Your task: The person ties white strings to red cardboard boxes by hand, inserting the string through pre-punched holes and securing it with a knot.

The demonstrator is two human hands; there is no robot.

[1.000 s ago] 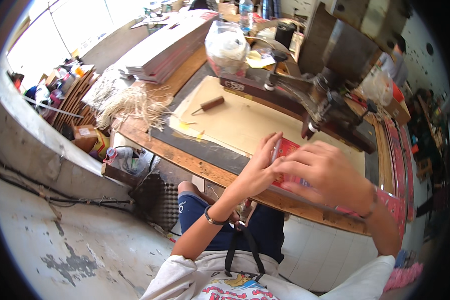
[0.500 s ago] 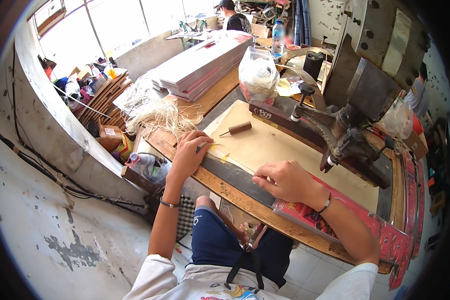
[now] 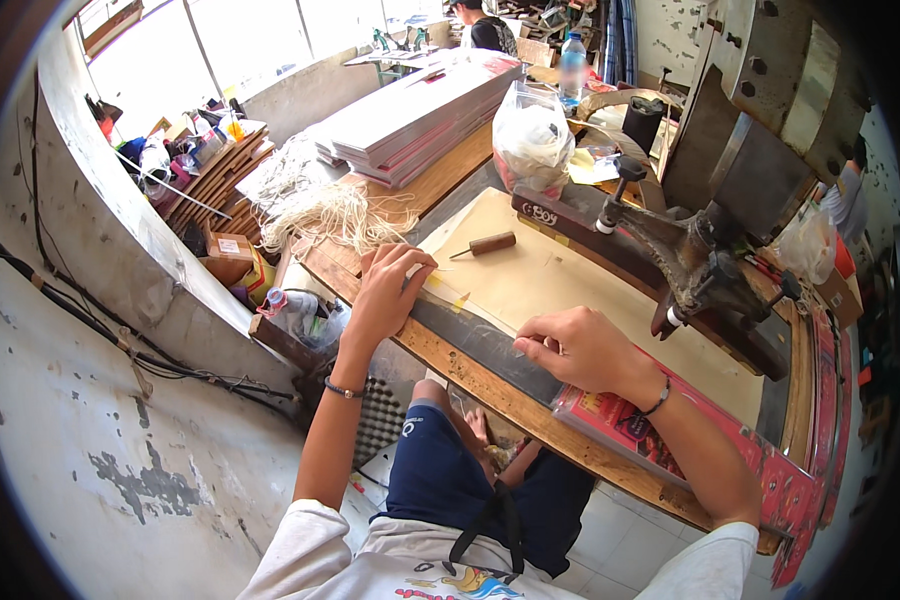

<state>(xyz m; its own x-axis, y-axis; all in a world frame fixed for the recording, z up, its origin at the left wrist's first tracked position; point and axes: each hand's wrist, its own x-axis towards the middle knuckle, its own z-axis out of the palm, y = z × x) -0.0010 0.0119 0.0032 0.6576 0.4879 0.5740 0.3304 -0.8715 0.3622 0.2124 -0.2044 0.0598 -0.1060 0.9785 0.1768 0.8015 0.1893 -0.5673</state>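
Observation:
My left hand (image 3: 385,288) is at the table's near edge, by the left corner of a tan sheet (image 3: 580,292). Its fingers are bent together; what lies in them, perhaps something thin and pale, I cannot make out. Over the sheet's near edge, my right hand (image 3: 588,350) has thumb and forefinger pinched, and a small pale bit shows there. An awl (image 3: 492,243) with a wooden handle lies on the sheet, beyond and to the right of my left hand. Below my right wrist lies a stack of red printed sheets (image 3: 615,415).
A machine with a dark metal arm (image 3: 715,265) stands over the table's right side, behind a dark bar (image 3: 540,212). Pale strings (image 3: 355,218) lie at the left, beside stacked boards (image 3: 400,130). Behind are a plastic bag (image 3: 532,140), a bottle (image 3: 572,70) and a person (image 3: 488,30).
The view has shifted slightly, so the table appears a little to the right. My left hand has turned somewhat, its fingers more bent. My right hand stays pinched near the same spot.

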